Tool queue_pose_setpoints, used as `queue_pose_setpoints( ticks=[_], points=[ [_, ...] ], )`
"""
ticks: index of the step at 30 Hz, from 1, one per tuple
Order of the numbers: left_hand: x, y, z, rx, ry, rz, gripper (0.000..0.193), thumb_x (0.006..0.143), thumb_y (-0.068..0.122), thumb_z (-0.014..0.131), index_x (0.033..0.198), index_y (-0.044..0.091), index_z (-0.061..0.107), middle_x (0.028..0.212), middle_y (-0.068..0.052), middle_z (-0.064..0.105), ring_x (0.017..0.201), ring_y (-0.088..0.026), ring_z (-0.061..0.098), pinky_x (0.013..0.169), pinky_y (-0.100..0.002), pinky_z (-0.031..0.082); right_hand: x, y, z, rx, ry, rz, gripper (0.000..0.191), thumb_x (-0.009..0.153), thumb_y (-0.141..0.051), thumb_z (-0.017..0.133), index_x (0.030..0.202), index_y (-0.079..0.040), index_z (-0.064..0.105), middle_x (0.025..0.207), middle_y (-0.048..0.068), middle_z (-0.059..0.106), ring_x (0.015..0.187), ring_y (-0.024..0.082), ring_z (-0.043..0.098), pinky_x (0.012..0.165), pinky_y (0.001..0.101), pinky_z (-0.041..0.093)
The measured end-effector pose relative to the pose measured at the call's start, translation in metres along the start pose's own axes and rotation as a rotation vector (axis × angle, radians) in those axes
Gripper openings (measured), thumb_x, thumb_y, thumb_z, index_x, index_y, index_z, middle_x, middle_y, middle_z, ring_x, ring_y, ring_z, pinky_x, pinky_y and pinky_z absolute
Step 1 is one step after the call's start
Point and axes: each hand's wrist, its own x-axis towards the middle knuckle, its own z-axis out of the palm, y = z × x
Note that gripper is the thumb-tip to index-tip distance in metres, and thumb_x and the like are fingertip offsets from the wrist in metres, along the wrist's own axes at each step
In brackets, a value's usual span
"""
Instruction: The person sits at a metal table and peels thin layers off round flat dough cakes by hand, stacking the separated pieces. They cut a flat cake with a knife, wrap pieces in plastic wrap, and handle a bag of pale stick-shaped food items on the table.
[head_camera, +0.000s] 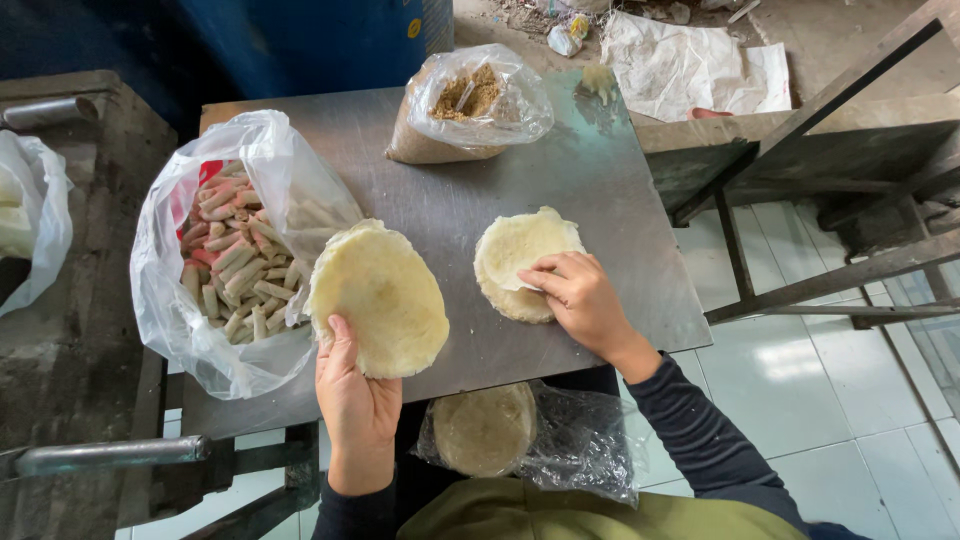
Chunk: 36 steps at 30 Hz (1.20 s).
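left hand (357, 400): gripping a stack of round pale wrappers (378, 298) from below at the near edge of the surface; thumb lying on top of the stack's near rim, other fingers hidden underneath, so partly closed around it
held stack: tilting up off the surface (600, 190), near rim in the hand, far rim leaning toward the left bag; sitting just beyond the left hand, overhanging the near-left part of the surface
right hand (575, 295): fingers curling down, fingertips pinching the near-right rim of the top sheet of a second, smaller wrapper pile (510, 252); hand mostly closed, not flat
smaller wrapper pile: lying flat on the surface, right of centre, close to the near edge; directly under and just left of the right hand; top sheet lifting slightly at the pinched rim
gap between stacks: the two lots of wrappers sitting near each other, not touching
clear bag of rolls (222, 262): resting on the left edge of the surface, mouth open, full of small pale rolled pieces; touching the held stack's left side
bag of brown filling (468, 105): sitting at the far edge, centre, open at top, well apart from both hands
bagged wrappers (500, 432): lying in clear plastic below the near edge, between the forearms, on the person's lap
sleeves: dark, covering both forearms
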Motion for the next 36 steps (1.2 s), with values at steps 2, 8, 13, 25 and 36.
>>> queue_pose_setpoints(
  ticks=[2, 8, 13, 25, 36],
  points=[
    [0.000, -0.002, 0.002, -0.011, -0.011, -0.006, 0.040, 0.109, 0.021, 0.045, 0.143, 0.000, 0.048, 0.140, -0.013, 0.060, 0.126, -0.025, 0.063, 0.105, -0.045, 0.055, -0.004, 0.000, 0.000, -0.011, -0.017, -0.006, 0.036, 0.082, -0.002, 0.069, 0.114, -0.014, 0.077, 0.108, 0.005, 0.071, 0.103, 0.027, 0.065, 0.090, 0.0410, 0.048],
    [-0.003, -0.009, 0.007, -0.013, -0.022, -0.041, 0.041, 0.109, 0.023, 0.046, 0.144, 0.001, 0.048, 0.139, -0.012, 0.060, 0.125, -0.025, 0.063, 0.103, -0.044, 0.055, -0.010, -0.008, 0.009, -0.050, -0.040, -0.031, 0.040, 0.080, -0.004, 0.071, 0.119, -0.015, 0.074, 0.114, 0.008, 0.069, 0.106, 0.028, 0.064, 0.092, 0.0419, 0.048],
    [-0.005, -0.012, 0.011, -0.016, -0.040, -0.074, 0.042, 0.109, 0.024, 0.046, 0.144, 0.001, 0.048, 0.138, -0.012, 0.060, 0.123, -0.024, 0.063, 0.103, -0.043, 0.055, -0.011, -0.014, 0.015, -0.065, -0.030, -0.020, 0.034, 0.085, -0.012, 0.074, 0.119, -0.013, 0.074, 0.117, 0.008, 0.070, 0.105, 0.028, 0.064, 0.089, 0.0407, 0.048],
    [-0.004, -0.021, 0.014, 0.006, -0.020, -0.105, 0.043, 0.108, 0.024, 0.047, 0.144, 0.002, 0.048, 0.138, -0.011, 0.060, 0.123, -0.024, 0.063, 0.102, -0.043, 0.055, -0.001, -0.033, 0.003, 0.026, -0.003, 0.015, 0.042, 0.087, -0.028, 0.076, 0.123, -0.007, 0.071, 0.119, 0.011, 0.069, 0.108, 0.030, 0.064, 0.092, 0.0416, 0.048],
    [-0.004, -0.048, 0.023, -0.109, -0.279, -0.269, 0.066, 0.113, 0.054, 0.034, 0.147, 0.000, 0.047, 0.136, -0.013, 0.060, 0.120, -0.024, 0.063, 0.101, -0.040, 0.051, 0.010, -0.104, -0.008, 0.506, -0.067, 0.072, 0.035, 0.081, -0.017, 0.085, 0.111, -0.006, 0.071, 0.115, 0.012, 0.066, 0.104, 0.024, 0.066, 0.089, 0.0325, 0.053]
  ],
)
